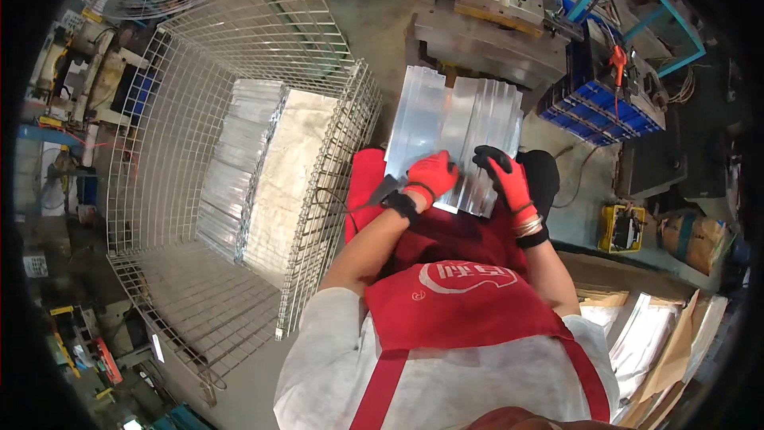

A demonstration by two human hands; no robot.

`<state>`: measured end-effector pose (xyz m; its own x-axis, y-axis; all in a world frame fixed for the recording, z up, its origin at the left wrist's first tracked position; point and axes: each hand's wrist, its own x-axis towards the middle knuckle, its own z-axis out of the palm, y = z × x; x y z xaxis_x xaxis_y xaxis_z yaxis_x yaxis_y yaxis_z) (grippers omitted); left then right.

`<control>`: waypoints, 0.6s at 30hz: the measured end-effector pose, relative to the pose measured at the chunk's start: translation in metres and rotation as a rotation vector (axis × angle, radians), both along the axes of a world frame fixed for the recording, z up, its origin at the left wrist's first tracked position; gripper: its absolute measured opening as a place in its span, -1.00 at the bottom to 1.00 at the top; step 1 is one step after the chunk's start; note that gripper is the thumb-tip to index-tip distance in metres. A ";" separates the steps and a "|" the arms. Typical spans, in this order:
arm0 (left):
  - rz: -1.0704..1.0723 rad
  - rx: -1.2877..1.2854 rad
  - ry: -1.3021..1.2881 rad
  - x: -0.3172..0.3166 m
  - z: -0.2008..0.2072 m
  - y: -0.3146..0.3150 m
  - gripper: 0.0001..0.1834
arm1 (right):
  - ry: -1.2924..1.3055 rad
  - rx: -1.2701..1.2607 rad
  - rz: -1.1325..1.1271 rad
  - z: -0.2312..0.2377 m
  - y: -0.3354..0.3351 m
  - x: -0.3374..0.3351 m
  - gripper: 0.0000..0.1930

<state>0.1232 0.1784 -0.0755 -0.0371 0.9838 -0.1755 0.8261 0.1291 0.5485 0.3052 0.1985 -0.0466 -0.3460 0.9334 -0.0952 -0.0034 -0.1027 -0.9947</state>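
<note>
Workshop floor all round: a wire cage (pixel 239 111) stands at the person's left with its front side folded down, and inside it lie stacked metal sheets (pixel 239 167) beside a pale liner. Ahead sits a heavy press (pixel 485 32), with blue bins (pixel 593 107) off to its right and flat cardboard (pixel 676 334) at the lower right. Across the lap, over a red apron (pixel 461 295), rests a ribbed aluminium panel (pixel 454 127) — its near edge is where both hands work. The left hand (pixel 430 177), in a red glove, lies curled on that edge with fingers bent over the metal, seemingly pinching it. The right hand (pixel 509 179), gloved red with black tips, is half open, fingers spread and pressing down on the panel's right part rather than gripping round it. By the look of it the panel is being steadied or squared on the knees. A fair guess at what comes next — a firm two-handed hold at the edges, since the sheet is wide, thin and likely to flex or slip.
</note>
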 end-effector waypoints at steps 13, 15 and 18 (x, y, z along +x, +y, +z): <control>0.180 0.158 0.203 -0.059 0.032 -0.047 -0.20 | -1.563 0.786 0.635 -0.004 -0.029 -0.083 -0.03; 0.095 0.087 0.284 -0.059 0.017 -0.050 -0.09 | -1.606 0.781 0.673 -0.001 -0.032 -0.087 -0.07; 0.120 0.059 0.355 -0.061 0.009 -0.049 -0.10 | -1.620 0.802 0.712 -0.004 -0.034 -0.081 -0.14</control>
<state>0.0621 0.1295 -0.0662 -0.2012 0.9768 -0.0739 0.9471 0.2132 0.2399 0.2238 0.1641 -0.0502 -0.6567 0.6664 -0.3531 0.6515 0.7371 0.1794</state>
